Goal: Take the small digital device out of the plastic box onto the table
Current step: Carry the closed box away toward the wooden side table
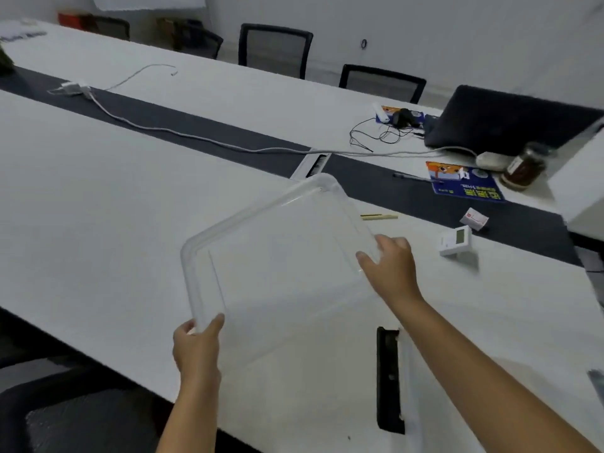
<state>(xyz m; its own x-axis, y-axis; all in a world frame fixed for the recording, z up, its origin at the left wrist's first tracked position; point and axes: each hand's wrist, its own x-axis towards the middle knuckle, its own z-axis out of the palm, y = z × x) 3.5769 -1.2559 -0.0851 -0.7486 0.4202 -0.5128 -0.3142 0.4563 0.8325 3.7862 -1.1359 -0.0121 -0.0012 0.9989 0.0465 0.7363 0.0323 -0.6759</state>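
A clear plastic box [261,210] sits in the middle of the white table [98,197], and nothing shows inside it. My left hand [196,344] grips the box's near left corner, thumb over the rim. My right hand [390,266] holds the box's right edge with fingers curled on the rim. The small white digital device [455,241] with a grey screen stands on the table to the right of the box, apart from both hands.
Two thin sticks [379,216] lie just beyond the box. A folded paper packet [474,219], a blue leaflet [464,183], a dark jar [523,168], a laptop [510,122] and cables [196,135] lie further back. A black cable slot [389,380] opens near the front edge.
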